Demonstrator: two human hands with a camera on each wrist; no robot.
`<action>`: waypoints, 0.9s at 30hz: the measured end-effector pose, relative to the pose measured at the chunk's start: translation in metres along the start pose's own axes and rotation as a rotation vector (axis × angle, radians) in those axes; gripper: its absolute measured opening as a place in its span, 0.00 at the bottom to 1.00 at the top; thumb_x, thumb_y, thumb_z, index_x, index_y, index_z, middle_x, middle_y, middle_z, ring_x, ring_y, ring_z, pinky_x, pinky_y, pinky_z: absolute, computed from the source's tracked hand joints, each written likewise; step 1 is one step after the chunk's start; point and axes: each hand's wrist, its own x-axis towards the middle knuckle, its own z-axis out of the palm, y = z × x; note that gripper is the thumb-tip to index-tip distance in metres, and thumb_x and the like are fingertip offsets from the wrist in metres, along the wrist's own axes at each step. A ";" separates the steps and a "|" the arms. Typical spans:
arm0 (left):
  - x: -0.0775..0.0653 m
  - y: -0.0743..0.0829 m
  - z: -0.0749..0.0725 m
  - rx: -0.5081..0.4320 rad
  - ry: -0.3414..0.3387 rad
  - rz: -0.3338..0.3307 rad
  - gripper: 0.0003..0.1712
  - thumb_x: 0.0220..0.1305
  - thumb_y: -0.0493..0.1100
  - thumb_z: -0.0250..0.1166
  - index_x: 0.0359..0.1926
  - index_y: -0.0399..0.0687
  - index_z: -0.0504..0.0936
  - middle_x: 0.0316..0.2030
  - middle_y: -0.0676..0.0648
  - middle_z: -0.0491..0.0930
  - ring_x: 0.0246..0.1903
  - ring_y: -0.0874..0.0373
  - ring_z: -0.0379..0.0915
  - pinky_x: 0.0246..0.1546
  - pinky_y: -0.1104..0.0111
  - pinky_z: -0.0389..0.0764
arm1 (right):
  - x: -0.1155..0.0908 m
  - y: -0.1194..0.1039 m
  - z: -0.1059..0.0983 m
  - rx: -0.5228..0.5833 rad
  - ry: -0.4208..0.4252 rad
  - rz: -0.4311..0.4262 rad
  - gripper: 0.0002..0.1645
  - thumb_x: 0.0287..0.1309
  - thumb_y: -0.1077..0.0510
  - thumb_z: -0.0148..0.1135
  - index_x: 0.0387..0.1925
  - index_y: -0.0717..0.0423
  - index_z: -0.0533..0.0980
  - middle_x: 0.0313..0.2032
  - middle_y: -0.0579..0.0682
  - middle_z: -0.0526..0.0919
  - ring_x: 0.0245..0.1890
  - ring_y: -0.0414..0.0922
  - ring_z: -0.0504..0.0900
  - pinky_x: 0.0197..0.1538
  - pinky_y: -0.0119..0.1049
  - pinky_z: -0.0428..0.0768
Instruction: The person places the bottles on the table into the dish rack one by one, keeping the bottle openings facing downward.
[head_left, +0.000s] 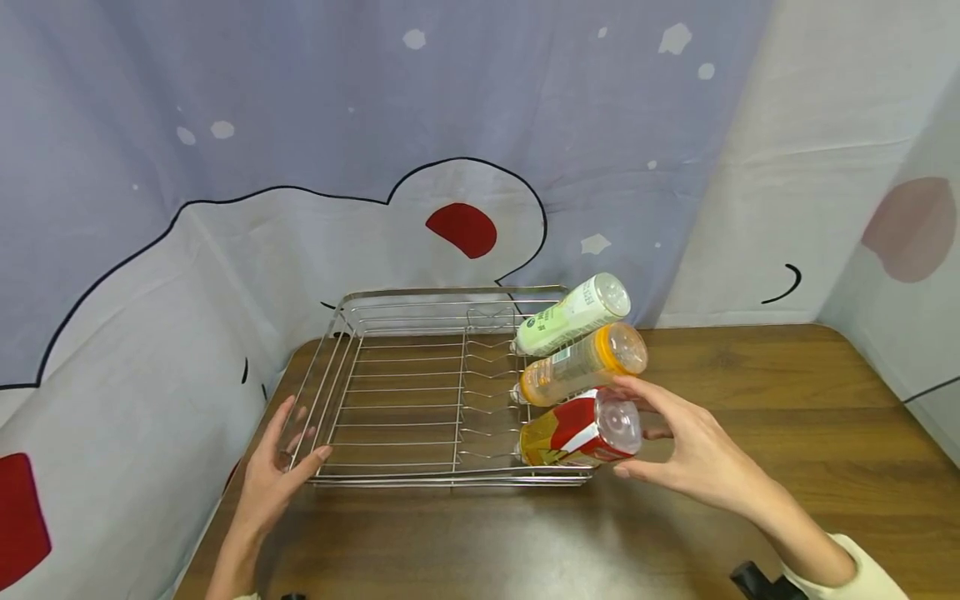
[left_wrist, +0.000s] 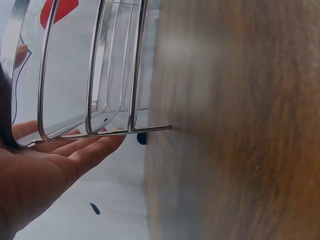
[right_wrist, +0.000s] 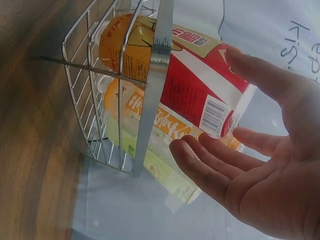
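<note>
A chrome wire dish rack (head_left: 397,406) stands on the wooden table. Three plastic bottles slant along its right side, necks down in the rack and bases up to the right: a red-labelled bottle (head_left: 581,429) in front, an orange-banded bottle (head_left: 573,371) in the middle, a pale green bottle (head_left: 570,317) behind. My left hand (head_left: 273,475) is at the rack's left end, its fingers straight along the outer wires (left_wrist: 90,75) and the thumb by the front corner. Beside the red-labelled bottle's base, my right hand (head_left: 701,450) is spread, thumb and fingers apart; contact is unclear.
The wooden table (head_left: 780,400) extends to the right of the rack and in front of it. A printed cloth (head_left: 300,100) hangs behind and along both sides. Dark straps or mounts (head_left: 757,579) show near the wrists at the bottom edge.
</note>
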 end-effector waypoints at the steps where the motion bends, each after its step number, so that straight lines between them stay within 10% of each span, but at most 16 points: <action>1: 0.000 0.000 0.000 -0.019 -0.007 0.006 0.52 0.63 0.29 0.65 0.79 0.46 0.43 0.72 0.28 0.50 0.62 0.62 0.66 0.52 0.81 0.72 | -0.001 0.000 -0.001 0.000 0.001 0.003 0.58 0.34 0.61 0.85 0.70 0.54 0.66 0.60 0.53 0.76 0.52 0.49 0.79 0.41 0.37 0.85; 3: 0.000 0.000 0.000 -0.058 -0.018 0.005 0.51 0.63 0.28 0.64 0.78 0.42 0.44 0.72 0.26 0.49 0.59 0.70 0.65 0.51 0.80 0.74 | -0.004 0.001 -0.003 -0.006 0.003 0.012 0.58 0.34 0.60 0.85 0.70 0.54 0.65 0.59 0.53 0.77 0.52 0.49 0.79 0.41 0.38 0.85; 9: 0.001 0.001 0.000 -0.062 -0.041 -0.025 0.51 0.65 0.30 0.64 0.79 0.45 0.42 0.72 0.26 0.47 0.67 0.39 0.59 0.52 0.81 0.73 | -0.015 0.004 -0.016 -0.024 0.011 0.059 0.59 0.34 0.60 0.85 0.71 0.52 0.64 0.56 0.50 0.79 0.51 0.46 0.81 0.42 0.39 0.85; 16: 0.000 -0.002 -0.003 -0.088 -0.048 -0.072 0.50 0.67 0.32 0.63 0.79 0.56 0.43 0.75 0.32 0.41 0.64 0.66 0.61 0.62 0.77 0.65 | -0.035 0.018 -0.037 -0.084 0.042 0.113 0.57 0.37 0.57 0.84 0.71 0.48 0.65 0.55 0.48 0.79 0.53 0.32 0.77 0.43 0.33 0.83; 27: -0.002 -0.012 -0.007 -0.305 -0.095 -0.084 0.46 0.72 0.30 0.53 0.79 0.62 0.41 0.65 0.52 0.63 0.55 0.60 0.77 0.44 0.71 0.79 | -0.074 0.052 -0.061 -0.185 0.052 0.222 0.51 0.43 0.55 0.82 0.69 0.51 0.66 0.54 0.43 0.76 0.50 0.21 0.71 0.36 0.33 0.84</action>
